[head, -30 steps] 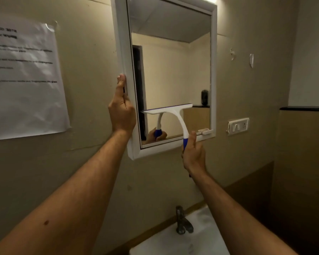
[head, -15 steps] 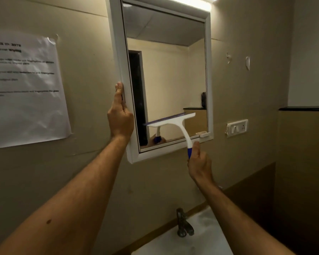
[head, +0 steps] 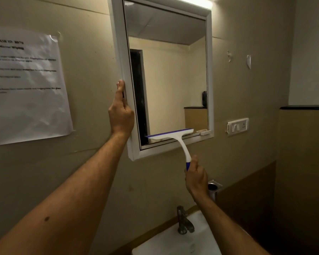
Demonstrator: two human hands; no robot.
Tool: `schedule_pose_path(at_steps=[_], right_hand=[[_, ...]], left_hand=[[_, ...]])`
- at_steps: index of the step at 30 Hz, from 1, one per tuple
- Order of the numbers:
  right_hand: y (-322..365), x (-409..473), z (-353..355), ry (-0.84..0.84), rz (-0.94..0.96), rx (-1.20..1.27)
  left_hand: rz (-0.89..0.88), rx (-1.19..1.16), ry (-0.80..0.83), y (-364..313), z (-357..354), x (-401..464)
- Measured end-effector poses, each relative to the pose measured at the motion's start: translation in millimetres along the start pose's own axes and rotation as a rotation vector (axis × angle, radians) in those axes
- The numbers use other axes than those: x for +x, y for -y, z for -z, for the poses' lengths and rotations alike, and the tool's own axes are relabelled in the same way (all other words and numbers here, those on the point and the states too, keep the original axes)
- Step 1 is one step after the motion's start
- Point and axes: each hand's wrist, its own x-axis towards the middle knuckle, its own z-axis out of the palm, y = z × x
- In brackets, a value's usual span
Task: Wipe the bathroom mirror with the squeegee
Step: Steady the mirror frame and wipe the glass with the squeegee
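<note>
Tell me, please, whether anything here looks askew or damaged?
The paper taped left of the mirror is creased and hangs slightly crooked, its lower right corner curling. Otherwise nothing stands out.

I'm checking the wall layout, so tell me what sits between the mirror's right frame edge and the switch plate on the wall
Nothing: in the head view, only bare beige wall lies between the mirror frame and the switch plate.

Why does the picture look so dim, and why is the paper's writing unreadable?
Head view: the only bright source is a strip light above the mirror, blown out white, leaving the walls murky; the sheet sits near the wide-angle edge, its small print blurred.
</note>
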Motion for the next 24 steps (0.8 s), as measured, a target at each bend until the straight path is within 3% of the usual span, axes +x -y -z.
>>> schedule_pose_path(at_steps=[6,15,24], right_hand=[[25,6,-8,-0.014,0.055,0.044],[-10,-10,-7,-0.006,0.001,-0.039],[26,-1,-14,-0.013,0.087,0.011]], left_hand=[[-0.025,-0.017,-0.026,4,-4,-1],[-0.008,-0.010,-0.048,0,-4,-2],[-0.007,-0.040,-0.029,1,-4,-1]])
